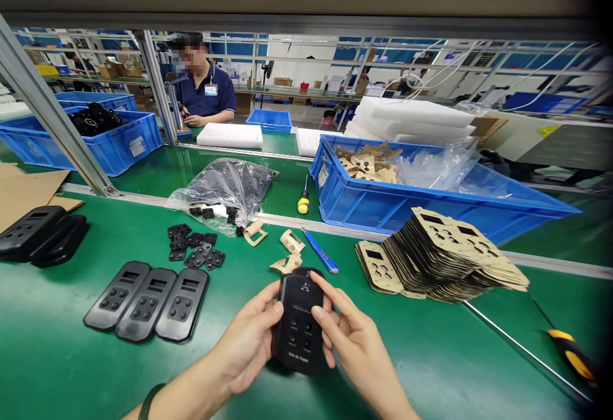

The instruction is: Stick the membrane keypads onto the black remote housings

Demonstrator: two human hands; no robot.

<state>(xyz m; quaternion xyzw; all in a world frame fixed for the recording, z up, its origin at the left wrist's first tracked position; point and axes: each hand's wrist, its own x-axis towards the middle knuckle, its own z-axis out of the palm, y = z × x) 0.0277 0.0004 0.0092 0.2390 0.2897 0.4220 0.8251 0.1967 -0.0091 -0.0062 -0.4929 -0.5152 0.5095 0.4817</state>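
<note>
A black device panel (299, 327) with white print and several buttons is held upright-facing over the green bench. My left hand (251, 337) grips its left side, thumb on the front edge. Along the right edge, my right hand (352, 334) pinches it too, with the index finger and thumb pressed on its upper face. To the left lie three black panels (146, 305) in a row, each with a display slot and buttons. Small black rubber button pads (194, 247) are scattered behind them. Peeled tan backing pieces (287, 262) lie just beyond the held panel.
Right of my hands stands a fanned stack of adhesive overlays (431, 260). Near it are a metal rod (527, 350) and a screwdriver (569, 353). A blue cutter (320, 251), yellow screwdriver (303, 202), plastic bag (225, 187) and blue bin (364, 206) stand beyond. A co-worker (205, 91) sits opposite.
</note>
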